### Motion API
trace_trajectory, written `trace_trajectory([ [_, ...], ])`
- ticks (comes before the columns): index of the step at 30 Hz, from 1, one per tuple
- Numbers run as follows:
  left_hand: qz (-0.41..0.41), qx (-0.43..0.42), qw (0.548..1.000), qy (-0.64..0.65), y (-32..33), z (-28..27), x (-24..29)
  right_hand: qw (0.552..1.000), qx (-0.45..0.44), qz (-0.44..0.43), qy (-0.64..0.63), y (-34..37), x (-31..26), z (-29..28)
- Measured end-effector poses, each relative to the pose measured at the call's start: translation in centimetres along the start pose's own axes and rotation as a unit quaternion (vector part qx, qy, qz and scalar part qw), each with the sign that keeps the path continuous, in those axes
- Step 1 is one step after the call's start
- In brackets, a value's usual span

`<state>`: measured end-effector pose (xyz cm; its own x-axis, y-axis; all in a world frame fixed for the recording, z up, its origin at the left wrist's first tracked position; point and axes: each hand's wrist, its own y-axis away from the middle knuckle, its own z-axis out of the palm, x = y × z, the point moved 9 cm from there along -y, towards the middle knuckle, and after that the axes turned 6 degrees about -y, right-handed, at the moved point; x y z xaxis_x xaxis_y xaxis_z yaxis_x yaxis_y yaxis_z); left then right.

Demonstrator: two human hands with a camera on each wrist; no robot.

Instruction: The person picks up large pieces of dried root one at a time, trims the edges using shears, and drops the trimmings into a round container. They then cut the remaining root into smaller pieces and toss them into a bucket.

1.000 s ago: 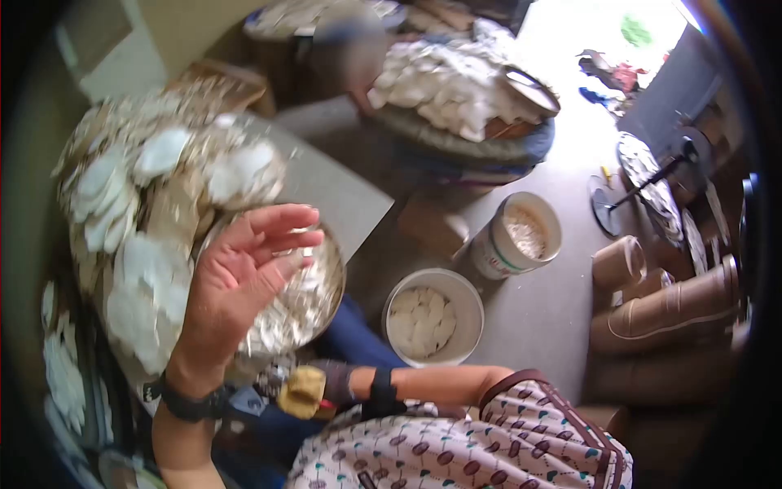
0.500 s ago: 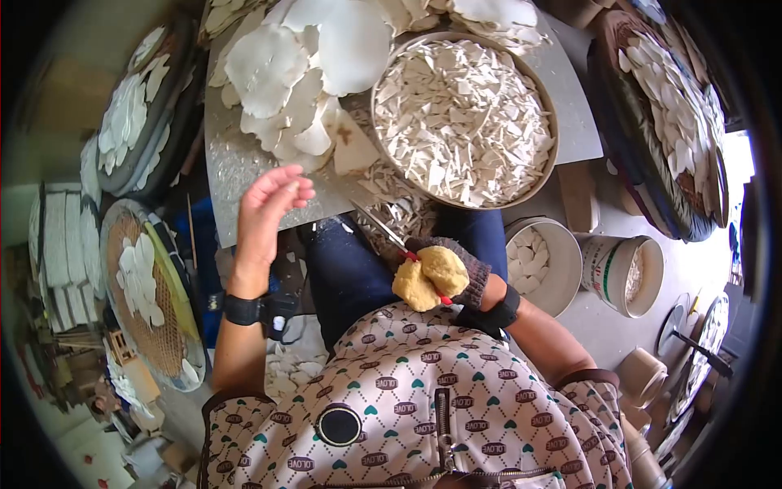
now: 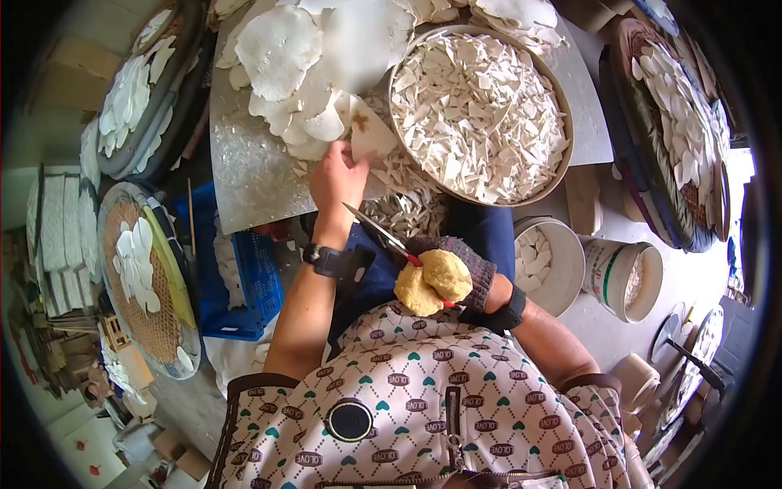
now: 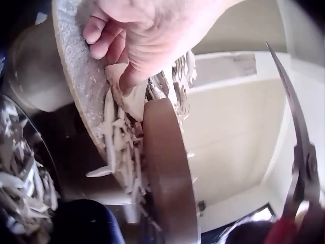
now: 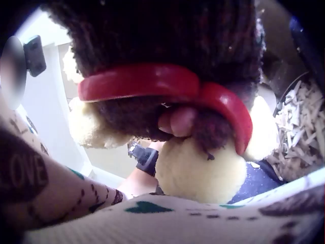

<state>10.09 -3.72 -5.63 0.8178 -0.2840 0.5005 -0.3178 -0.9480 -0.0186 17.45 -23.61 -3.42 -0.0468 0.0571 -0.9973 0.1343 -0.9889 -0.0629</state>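
Note:
In the head view the bare left hand pinches the lower edge of a pale triangular piece with a brown mark, beside a heap of white discs. The left wrist view shows the thumb and fingers of that hand on the piece. The right hand, in a dark knitted glove, grips red-handled scissors whose handles are padded with yellow foam; the blades point toward the left hand. Red handle loops surround the gloved fingers in the right wrist view.
A round tray full of white strips stands on the grey board. Below the board's edge lie more strips. Two white buckets stand at right, a blue crate at left, and round racks of discs at both sides.
The left hand has moved from above the board's front edge, rightward and forward, and taken hold of the triangular piece. The right hand still grips the scissors. The head view has swung down since the earliest frame.

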Motion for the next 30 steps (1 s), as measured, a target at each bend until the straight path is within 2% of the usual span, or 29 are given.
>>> trace_trajectory([
  [1,-0.04,-0.023,0.998,0.052,0.1,0.5,-0.5,0.999,-0.012,0.045,-0.012,0.1,0.4,0.0],
  [2,-0.026,-0.007,0.985,0.169,-0.1,0.4,-0.9,0.996,-0.025,0.088,-0.024,0.2,0.7,0.0],
  [3,-0.028,-0.035,0.959,0.28,-0.1,0.9,-1.4,0.99,-0.038,0.13,-0.035,0.3,1.3,0.2],
  [5,0.027,-0.025,0.923,0.383,0.1,-0.1,-1.8,0.984,0.014,0.15,-0.096,0.3,2.3,-0.3],
  [6,-0.003,-0.032,0.903,0.428,0.3,-0.7,-2.1,0.978,0.038,0.158,-0.127,0.3,3.1,-0.4],
  [7,-0.032,-0.038,0.88,0.472,0.6,-1.6,-2.0,0.92,0.088,0.158,-0.348,0.9,6.7,-0.1],
  [8,-0.07,-0.058,0.857,0.508,1.0,-2.1,-2.3,0.883,0.046,0.072,-0.462,0.0,6.8,0.5],
  [11,-0.09,-0.085,0.8,0.587,1.6,-3.1,-2.0,0.922,0.049,0.142,-0.357,-1.8,5.1,-0.4],
  [12,-0.084,-0.109,0.795,0.591,1.7,-2.8,-2.1,0.837,0.024,0.096,-0.537,-2.6,6.3,0.8],
  [13,-0.083,-0.115,0.809,0.57,1.9,-2.8,-2.1,0.717,0.0,0.048,-0.695,-3.8,6.2,1.7],
  [15,-0.083,-0.126,0.836,0.527,2.5,-3.1,-1.8,0.876,0.027,0.062,-0.477,-4.7,6.2,1.6],
  [16,-0.083,-0.125,0.831,0.535,2.6,-3.1,-1.8,0.932,0.039,0.067,-0.354,-5.2,5.9,1.4],
  [18,-0.093,-0.14,0.83,0.532,2.6,-2.9,-2.4,0.987,0.025,0.023,-0.16,-6.1,5.6,1.2],
  [19,-0.098,-0.148,0.829,0.53,2.6,-2.7,-2.6,0.993,0.026,0.003,-0.112,-6.4,5.6,1.3],
  [22,-0.1,-0.085,0.823,0.553,2.7,-2.6,-3.6,0.998,0.035,-0.045,0.01,-7.5,4.9,1.6],
  [24,-0.11,-0.065,0.825,0.551,2.7,-2.6,-4.0,0.998,0.033,-0.045,0.018,-7.9,4.4,1.8],
  [30,-0.122,-0.116,0.833,0.527,1.9,-1.9,-4.8,0.999,0.03,-0.007,-0.033,-8.3,3.3,2.1],
])
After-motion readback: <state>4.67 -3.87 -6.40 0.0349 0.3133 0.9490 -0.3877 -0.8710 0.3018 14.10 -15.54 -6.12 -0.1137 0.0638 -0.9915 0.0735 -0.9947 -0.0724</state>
